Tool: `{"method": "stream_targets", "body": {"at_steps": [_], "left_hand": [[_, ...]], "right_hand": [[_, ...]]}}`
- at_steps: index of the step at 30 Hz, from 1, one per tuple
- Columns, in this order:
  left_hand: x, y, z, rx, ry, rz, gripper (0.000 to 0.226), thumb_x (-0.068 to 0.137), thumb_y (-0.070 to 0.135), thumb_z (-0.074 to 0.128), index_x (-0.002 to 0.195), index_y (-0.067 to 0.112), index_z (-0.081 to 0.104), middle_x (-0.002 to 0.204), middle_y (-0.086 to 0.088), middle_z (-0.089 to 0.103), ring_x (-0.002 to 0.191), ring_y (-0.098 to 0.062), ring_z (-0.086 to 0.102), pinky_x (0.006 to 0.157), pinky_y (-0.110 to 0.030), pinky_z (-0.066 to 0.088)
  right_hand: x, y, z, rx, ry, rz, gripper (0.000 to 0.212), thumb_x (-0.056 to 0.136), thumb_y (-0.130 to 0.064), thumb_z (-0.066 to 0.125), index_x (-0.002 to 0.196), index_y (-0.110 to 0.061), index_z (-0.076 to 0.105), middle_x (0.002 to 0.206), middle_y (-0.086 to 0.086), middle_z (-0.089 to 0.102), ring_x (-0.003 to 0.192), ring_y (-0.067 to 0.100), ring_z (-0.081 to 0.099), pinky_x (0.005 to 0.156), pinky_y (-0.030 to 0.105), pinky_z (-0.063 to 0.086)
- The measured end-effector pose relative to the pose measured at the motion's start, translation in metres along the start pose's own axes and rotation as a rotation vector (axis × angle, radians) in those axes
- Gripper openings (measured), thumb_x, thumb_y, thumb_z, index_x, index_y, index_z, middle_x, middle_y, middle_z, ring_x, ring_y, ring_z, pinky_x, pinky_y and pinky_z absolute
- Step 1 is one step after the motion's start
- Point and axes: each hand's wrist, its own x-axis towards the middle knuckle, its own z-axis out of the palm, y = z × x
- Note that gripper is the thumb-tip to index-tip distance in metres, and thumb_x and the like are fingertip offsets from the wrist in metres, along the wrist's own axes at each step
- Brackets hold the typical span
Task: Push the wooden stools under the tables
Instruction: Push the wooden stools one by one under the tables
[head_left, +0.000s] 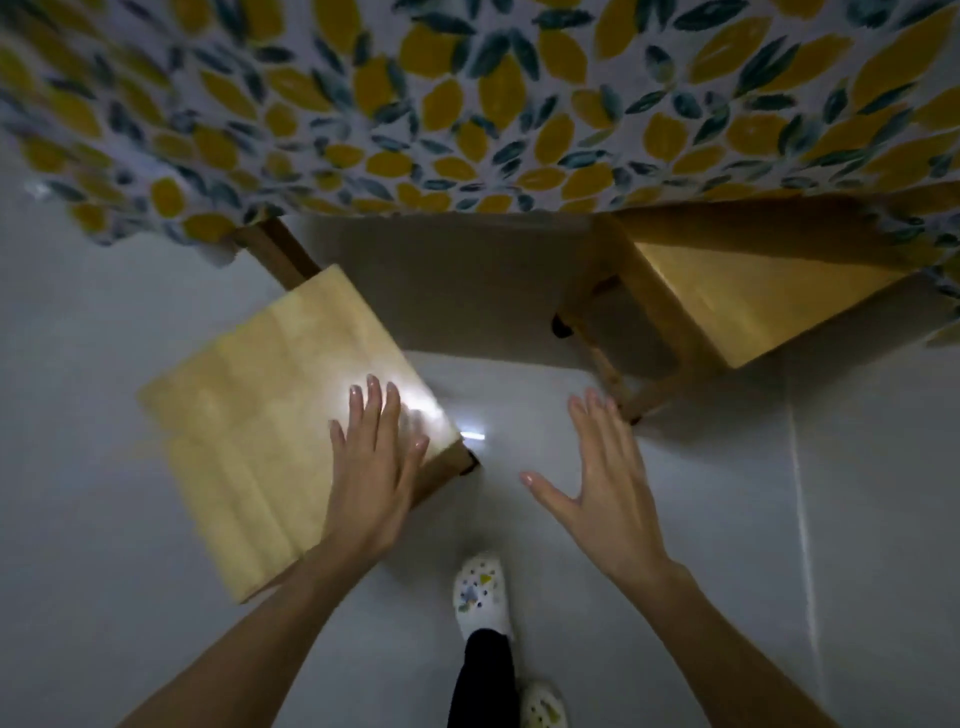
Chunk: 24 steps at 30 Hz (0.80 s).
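A pale wooden stool stands on the floor in front of the table, its square seat turned at an angle and wholly outside the table edge. My left hand lies flat on the seat's right corner, fingers spread. My right hand hovers open over the bare floor between the two stools, holding nothing. A second wooden stool sits at the right, its far part under the overhanging cloth. The table is covered by a white cloth printed with yellow and teal leaves.
A wooden table leg shows under the cloth just beyond the left stool. The floor is pale grey tile. My foot in a white clog stands below my hands, with a second clog at the bottom edge.
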Motion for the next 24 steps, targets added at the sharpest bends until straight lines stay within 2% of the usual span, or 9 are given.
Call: {"method": "stream_targets", "body": {"at_steps": [3,6,11,13,17,21,24], "left_hand": [[-0.044,-0.059,-0.016,0.030,0.004,-0.122,0.068,0.095,0.054,0.020,0.152,0.022,0.001,0.158,0.005,-0.014,0.143,-0.011,-0.022,0.117,-0.044,-0.008],[-0.072,-0.116,-0.036,0.077,0.007,-0.228,0.076,0.089,0.063,0.014,0.152,0.023,0.000,0.158,0.003,-0.014,0.143,-0.014,-0.022,0.115,-0.045,-0.009],[-0.088,-0.195,-0.063,0.138,-0.064,-0.305,0.075,0.085,0.067,0.007,0.150,0.032,-0.008,0.157,-0.001,-0.023,0.141,-0.022,-0.028,0.115,-0.051,-0.010],[-0.080,-0.220,-0.066,0.164,-0.132,-0.260,0.081,0.081,0.073,0.008,0.148,0.035,-0.016,0.153,0.002,-0.033,0.138,-0.021,-0.036,0.113,-0.049,-0.016],[-0.058,-0.252,-0.068,0.254,-0.294,-0.084,0.092,0.076,0.081,0.010,0.145,0.031,-0.026,0.147,0.002,-0.042,0.134,-0.020,-0.041,0.110,-0.046,-0.020],[-0.047,-0.258,-0.071,0.222,-0.346,0.002,0.096,0.079,0.077,0.015,0.144,0.022,-0.030,0.147,-0.003,-0.043,0.137,-0.019,-0.035,0.112,-0.045,-0.015],[-0.040,-0.258,-0.068,0.245,-0.327,0.024,0.097,0.079,0.079,0.010,0.144,0.018,-0.028,0.149,-0.008,-0.039,0.138,-0.021,-0.033,0.113,-0.044,-0.012]], "right_hand": [[-0.021,-0.043,0.045,-0.014,-0.074,-0.075,0.090,0.084,-0.071,0.041,0.151,-0.012,0.026,0.160,0.010,0.021,0.149,0.024,0.010,0.117,0.051,0.025],[-0.034,-0.093,0.086,-0.062,-0.125,-0.154,0.091,0.085,-0.072,0.039,0.151,-0.010,0.025,0.161,0.010,0.019,0.149,0.028,0.011,0.118,0.049,0.023],[-0.043,-0.162,0.143,-0.108,-0.149,-0.162,0.091,0.085,-0.070,0.034,0.151,-0.009,0.024,0.161,0.016,0.014,0.149,0.031,0.007,0.118,0.049,0.016],[-0.043,-0.178,0.163,-0.149,-0.146,-0.128,0.095,0.084,-0.073,0.031,0.152,-0.008,0.019,0.161,0.019,0.006,0.149,0.034,-0.001,0.119,0.049,0.009],[-0.041,-0.205,0.193,-0.186,-0.155,0.024,0.107,0.080,-0.082,0.022,0.153,-0.008,-0.005,0.156,0.022,-0.022,0.143,0.037,-0.028,0.116,0.050,-0.013],[-0.027,-0.224,0.207,-0.250,-0.109,0.170,0.110,0.078,-0.085,0.020,0.154,-0.006,0.002,0.156,0.031,-0.013,0.144,0.045,-0.019,0.115,0.058,-0.009],[-0.020,-0.223,0.208,-0.259,-0.114,0.187,0.111,0.078,-0.085,0.019,0.153,-0.004,0.009,0.156,0.033,-0.005,0.144,0.048,-0.013,0.115,0.059,-0.006]]}}
